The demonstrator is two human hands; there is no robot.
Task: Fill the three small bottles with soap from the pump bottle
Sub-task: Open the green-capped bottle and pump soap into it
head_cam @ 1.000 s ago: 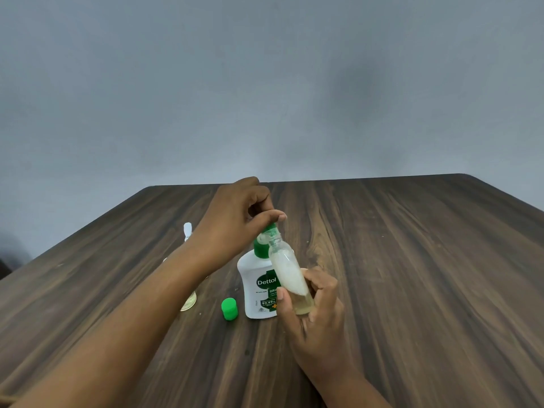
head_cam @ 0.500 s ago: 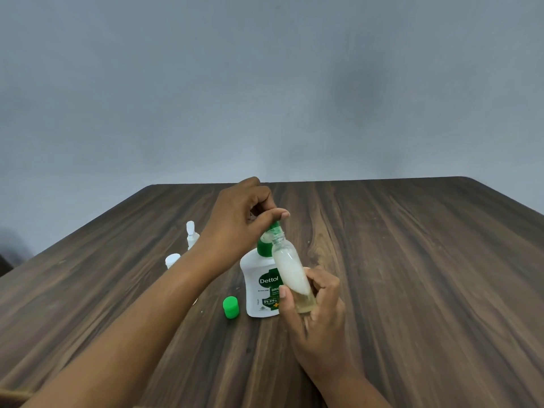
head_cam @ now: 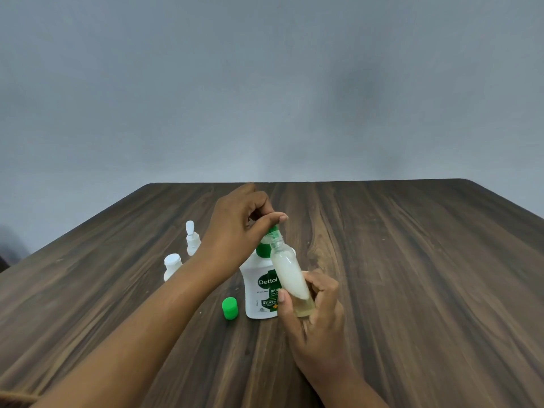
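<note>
small bottle [head_cam: 290, 276] gripped by right hand [head_cam: 315, 313]; left hand [head_cam: 235, 225] pinching pump bottle [head_cam: 260, 287] head

The pump bottle [head_cam: 260, 293] stands on the worktop [head_cam: 412, 275] before me. My right hand [head_cam: 315, 325] holds a small bottle [head_cam: 290, 279] just right of it, my left hand [head_cam: 238, 225] atop the pump. A cap [head_cam: 229, 308] lies just left; two small bottles [head_cam: 172, 265] [head_cam: 192, 240] stand farther left, behind my forearm.

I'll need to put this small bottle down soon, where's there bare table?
Bare wood lies right of the right hand out to the table edge. Crowded left: pump bottle, green cap, two white bottles.
</note>
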